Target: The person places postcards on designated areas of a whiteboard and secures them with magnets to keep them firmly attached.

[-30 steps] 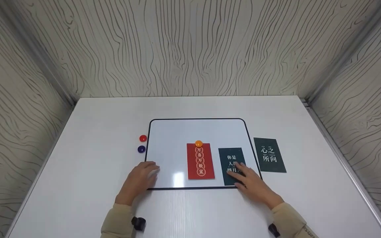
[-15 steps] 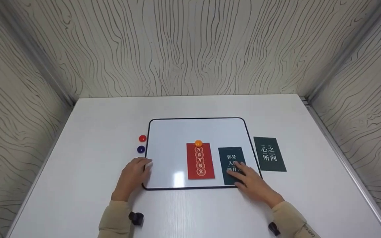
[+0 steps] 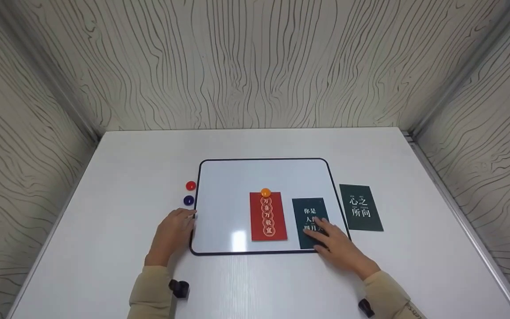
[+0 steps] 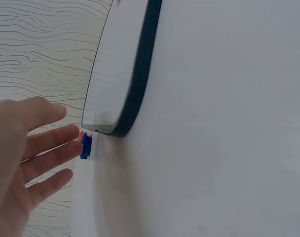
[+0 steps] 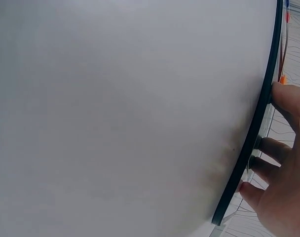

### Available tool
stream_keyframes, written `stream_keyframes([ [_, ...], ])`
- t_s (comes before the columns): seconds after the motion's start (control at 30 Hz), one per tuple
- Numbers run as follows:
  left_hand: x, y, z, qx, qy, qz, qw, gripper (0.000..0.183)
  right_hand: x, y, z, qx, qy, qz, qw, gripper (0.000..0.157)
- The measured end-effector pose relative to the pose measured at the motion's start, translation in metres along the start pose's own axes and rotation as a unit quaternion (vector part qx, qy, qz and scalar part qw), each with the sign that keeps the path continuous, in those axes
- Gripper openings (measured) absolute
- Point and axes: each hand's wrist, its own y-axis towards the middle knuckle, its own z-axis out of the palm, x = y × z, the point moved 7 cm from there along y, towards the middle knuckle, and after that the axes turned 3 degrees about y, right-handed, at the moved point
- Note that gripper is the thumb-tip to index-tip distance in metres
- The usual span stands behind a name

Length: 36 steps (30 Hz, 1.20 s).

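My left hand (image 3: 173, 235) is at the left edge of a whiteboard (image 3: 224, 181) with a black rim. In the left wrist view its fingers (image 4: 54, 160) are spread and hold nothing, near a blue round magnet (image 4: 86, 146). A red magnet (image 3: 191, 185) lies just beyond the blue one. Spread fingers of my right hand (image 3: 339, 249) rest on a dark green card (image 3: 310, 206) with white characters, partly covering it. To its left on the board lies a red card (image 3: 277, 226), an orange magnet (image 3: 266, 192) on its top edge.
Right of the board, a second dark green card (image 3: 361, 217) lies on the white table (image 3: 140, 164). Wood-grain panels (image 3: 237, 66) enclose the table at the back and both sides. Light glares on the board's lower left part.
My left hand has drawn back leftward from over the board to its left edge. The right hand stays on the green card, and the cards and magnets have not visibly moved.
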Motion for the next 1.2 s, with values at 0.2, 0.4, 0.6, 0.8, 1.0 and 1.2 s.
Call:
stream_keyframes([
  [0.2,0.008,0.005,0.0,0.008,-0.005,-0.01,0.9999,0.026,-0.001,0.0,0.001,0.0,0.001,0.001,1.0,0.045],
  [0.4,0.017,0.009,-0.002,0.0,-0.044,-0.035,0.9984,0.028,-0.001,0.0,0.002,0.004,0.004,0.003,1.0,0.045],
  [0.6,0.026,0.011,0.0,0.007,-0.056,-0.063,0.9964,0.028,-0.002,0.001,0.003,0.008,0.006,0.015,1.0,0.046],
  [0.8,0.033,0.015,0.002,0.019,-0.062,-0.076,0.995,0.03,-0.001,0.0,0.002,0.007,0.005,0.012,1.0,0.046],
  [1.0,0.039,0.019,0.004,0.028,-0.079,-0.086,0.9928,0.035,0.0,0.0,0.001,0.003,-0.003,-0.001,1.0,0.045],
  [1.2,0.044,0.023,0.005,0.037,-0.087,-0.1,0.9905,0.039,0.001,0.0,-0.001,0.001,-0.003,-0.002,1.0,0.044],
])
